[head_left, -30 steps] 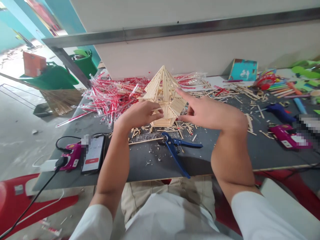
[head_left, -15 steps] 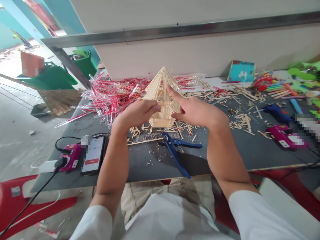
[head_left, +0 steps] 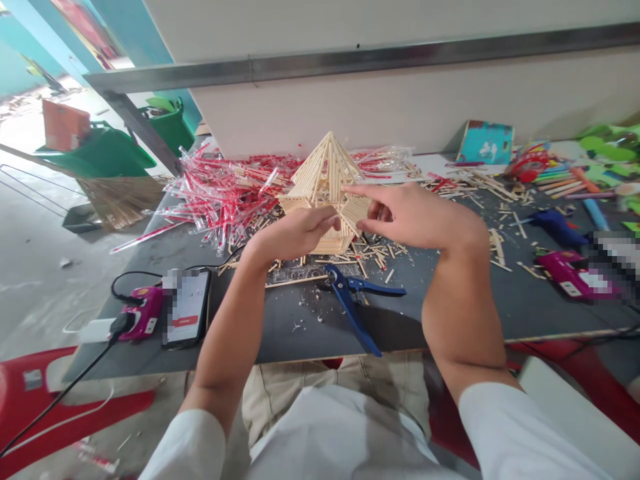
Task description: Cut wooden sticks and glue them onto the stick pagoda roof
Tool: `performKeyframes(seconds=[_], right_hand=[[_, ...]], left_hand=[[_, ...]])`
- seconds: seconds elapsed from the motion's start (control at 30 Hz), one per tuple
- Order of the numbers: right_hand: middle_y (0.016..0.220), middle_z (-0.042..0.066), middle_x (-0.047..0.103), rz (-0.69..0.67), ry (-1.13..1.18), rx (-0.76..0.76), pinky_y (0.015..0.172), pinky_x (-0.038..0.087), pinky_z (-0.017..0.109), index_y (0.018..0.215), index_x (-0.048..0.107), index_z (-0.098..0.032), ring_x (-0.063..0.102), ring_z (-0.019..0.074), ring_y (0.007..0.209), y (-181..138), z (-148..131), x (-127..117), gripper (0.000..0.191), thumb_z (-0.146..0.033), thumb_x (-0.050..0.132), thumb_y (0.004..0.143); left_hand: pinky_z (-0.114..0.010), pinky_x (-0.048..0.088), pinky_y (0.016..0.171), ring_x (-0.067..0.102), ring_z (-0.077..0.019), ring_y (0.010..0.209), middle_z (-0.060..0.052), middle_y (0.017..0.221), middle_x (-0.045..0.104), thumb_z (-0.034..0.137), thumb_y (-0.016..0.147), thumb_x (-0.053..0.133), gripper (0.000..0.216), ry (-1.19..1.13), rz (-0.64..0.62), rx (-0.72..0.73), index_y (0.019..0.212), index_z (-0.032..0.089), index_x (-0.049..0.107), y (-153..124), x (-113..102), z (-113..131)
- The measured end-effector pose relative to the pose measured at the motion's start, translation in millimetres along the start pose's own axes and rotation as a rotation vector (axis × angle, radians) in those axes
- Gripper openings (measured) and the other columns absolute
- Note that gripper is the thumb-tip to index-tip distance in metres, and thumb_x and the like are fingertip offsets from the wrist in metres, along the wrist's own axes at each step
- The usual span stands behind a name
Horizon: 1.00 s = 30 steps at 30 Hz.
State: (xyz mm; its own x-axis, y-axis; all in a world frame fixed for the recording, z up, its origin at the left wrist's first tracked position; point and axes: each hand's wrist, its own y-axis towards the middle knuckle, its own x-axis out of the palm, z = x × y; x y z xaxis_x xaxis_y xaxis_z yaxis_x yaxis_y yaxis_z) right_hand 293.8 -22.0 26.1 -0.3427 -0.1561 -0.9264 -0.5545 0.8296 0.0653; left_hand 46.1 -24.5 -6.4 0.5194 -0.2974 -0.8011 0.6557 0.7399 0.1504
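A small house-like model [head_left: 325, 170] made of thin wooden sticks, with a pointed roof, stands on the dark table. My left hand [head_left: 300, 233] is in front of its lower part, thumb and fingers brought together; whatever they may hold is hidden. My right hand [head_left: 407, 210] is at the model's right side. Its index finger stretches to the roof's lower edge, the thumb apart below and the other fingers curled, with nothing visible in its grasp. Nearer to me lies a blue-handled cutter [head_left: 345, 300], beside a clear ruler [head_left: 295, 274] and a single stick [head_left: 296, 283].
Red-and-clear plastic wrappers [head_left: 215, 193] are heaped at the back left. Cut stick pieces [head_left: 385, 257] litter the table. A phone [head_left: 187, 310] and purple power strip [head_left: 145, 313] lie left. A blue glue gun [head_left: 557, 225] and another purple strip [head_left: 575, 273] are on the right.
My right hand has drawn back to the right and lower, its index finger moving from the roof's face to its lower edge. My left hand has shifted right, across the model's front.
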Motion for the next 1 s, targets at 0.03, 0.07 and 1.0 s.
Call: performKeyframes(seconds=[0.03,0.07,1.0], right_hand=[[0.090,0.004,0.079,0.056,0.002,0.000,0.073,0.051,0.036,0.151,0.058,-0.026,0.071,0.0229,0.077,-0.3,1.5,-1.4,0.061,-0.037,0.065,0.092],[0.091,0.005,0.079,0.113,0.000,0.005,0.075,0.052,0.037,0.144,0.065,-0.024,0.071,0.0230,0.079,-0.1,2.9,-2.2,0.054,-0.036,0.065,0.091],[0.086,0.006,0.073,0.230,0.578,-0.007,0.060,0.051,0.035,0.092,0.071,-0.020,0.064,0.0175,0.070,25.0,21.9,16.5,0.015,-0.034,0.074,0.088]], left_hand=[[-0.026,0.045,0.074,0.061,-0.0127,0.081,-0.008,0.096,0.071,0.026,0.106,0.038,0.034,-0.049,-0.007,0.023,0.113,0.011,0.068,2.1,3.1,2.9],[-0.025,0.045,0.072,0.061,-0.0119,0.077,-0.007,0.093,0.071,0.026,0.106,0.039,0.034,-0.092,-0.009,0.034,0.113,0.012,0.069,4.4,6.3,5.1],[-0.026,0.061,0.057,0.074,-0.0146,0.058,-0.005,0.075,0.071,0.028,0.109,0.042,0.026,-1.039,0.342,-0.337,0.088,0.017,0.053,47.0,79.1,18.4]])
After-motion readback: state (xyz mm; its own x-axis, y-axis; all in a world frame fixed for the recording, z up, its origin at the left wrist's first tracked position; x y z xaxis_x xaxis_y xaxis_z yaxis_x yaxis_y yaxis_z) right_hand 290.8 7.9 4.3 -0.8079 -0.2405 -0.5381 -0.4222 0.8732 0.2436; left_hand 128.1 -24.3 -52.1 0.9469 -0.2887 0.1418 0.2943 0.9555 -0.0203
